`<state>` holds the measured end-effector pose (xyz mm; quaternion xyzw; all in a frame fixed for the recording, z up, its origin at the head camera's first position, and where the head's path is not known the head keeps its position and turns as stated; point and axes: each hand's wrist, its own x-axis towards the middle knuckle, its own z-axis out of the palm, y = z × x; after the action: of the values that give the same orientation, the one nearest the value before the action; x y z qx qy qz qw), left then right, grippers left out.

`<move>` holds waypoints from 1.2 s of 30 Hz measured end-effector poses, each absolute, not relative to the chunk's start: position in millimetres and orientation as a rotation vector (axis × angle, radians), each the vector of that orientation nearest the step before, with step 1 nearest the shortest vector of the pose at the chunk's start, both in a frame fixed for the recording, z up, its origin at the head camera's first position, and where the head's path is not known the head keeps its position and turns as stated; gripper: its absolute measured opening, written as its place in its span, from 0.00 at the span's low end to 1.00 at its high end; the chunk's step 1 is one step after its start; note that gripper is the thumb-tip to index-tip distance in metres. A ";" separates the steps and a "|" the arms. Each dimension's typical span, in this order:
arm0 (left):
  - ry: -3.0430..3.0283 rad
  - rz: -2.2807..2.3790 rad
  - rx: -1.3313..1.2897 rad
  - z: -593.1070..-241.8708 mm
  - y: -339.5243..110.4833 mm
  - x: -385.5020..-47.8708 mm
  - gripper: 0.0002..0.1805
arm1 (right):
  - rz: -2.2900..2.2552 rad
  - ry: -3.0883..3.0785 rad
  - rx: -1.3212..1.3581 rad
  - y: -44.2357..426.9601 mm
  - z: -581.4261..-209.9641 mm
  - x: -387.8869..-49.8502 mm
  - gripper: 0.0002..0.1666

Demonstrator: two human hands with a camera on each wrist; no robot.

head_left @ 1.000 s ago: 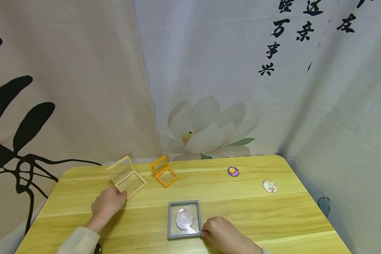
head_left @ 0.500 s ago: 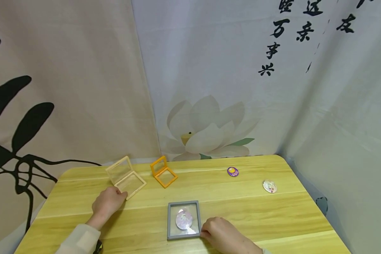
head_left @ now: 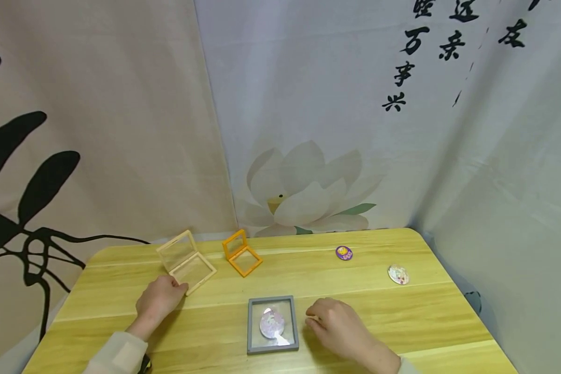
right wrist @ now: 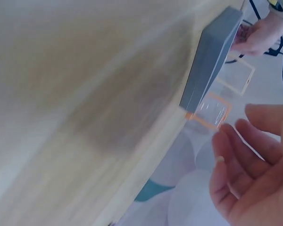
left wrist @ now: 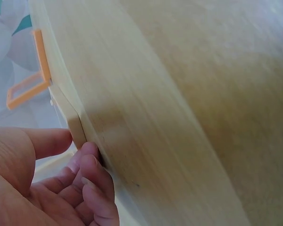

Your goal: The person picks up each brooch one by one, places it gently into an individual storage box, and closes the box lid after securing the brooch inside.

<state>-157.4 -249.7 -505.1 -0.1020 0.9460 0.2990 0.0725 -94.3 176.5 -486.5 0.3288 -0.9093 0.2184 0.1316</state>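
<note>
The unfolded cream frame (head_left: 202, 282), far left, is pinched at its near edge by the left grip (head_left: 160, 298); pressure is best kept off its film (head_left: 191, 269). The right grip (head_left: 340, 328) is released, just right of the near grey frame (head_left: 273, 349), where a pale disc (head_left: 271, 323) is enclosed.

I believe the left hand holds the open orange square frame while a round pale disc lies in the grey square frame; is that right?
Not quite: in the head view, the left hand holds the open cream square frame, not the orange one.
</note>
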 end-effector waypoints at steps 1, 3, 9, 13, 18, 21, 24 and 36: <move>2.840 0.901 -0.306 -505.3 -249.9 -157.1 0.23 | 0.632 -2.629 0.934 179.1 -485.2 -96.5 0.05; 2.840 0.902 -0.305 -505.6 -250.4 -156.8 0.23 | 0.631 -2.608 0.894 185.2 -482.3 -100.9 0.07; 2.836 0.894 -0.307 -504.0 -251.6 -154.7 0.20 | 0.596 -2.590 0.736 208.4 -476.6 -114.1 0.13; 2.827 0.898 -0.309 -502.4 -252.3 -152.8 0.20 | 0.564 -2.584 0.657 228.6 -474.4 -124.9 0.17; 2.824 0.892 -0.307 -501.1 -253.6 -150.7 0.20 | 0.555 -2.625 0.564 256.1 -475.0 -137.6 0.22; 2.825 0.885 -0.305 -501.1 -254.6 -149.7 0.20 | 0.554 -2.664 0.508 271.2 -478.4 -144.1 0.25; 2.820 0.884 -0.303 -502.0 -255.5 -149.1 0.20 | 0.551 -2.704 0.448 285.0 -482.4 -149.4 0.26; 2.841 0.882 -0.277 -501.8 -256.4 -143.8 0.20 | 0.520 -2.826 0.310 327.7 -493.8 -164.8 0.34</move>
<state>-143.8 -256.4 -501.8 -0.0926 0.9481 0.2945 0.0768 -164.8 327.7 -493.8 0.1063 -0.9701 0.1786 0.1256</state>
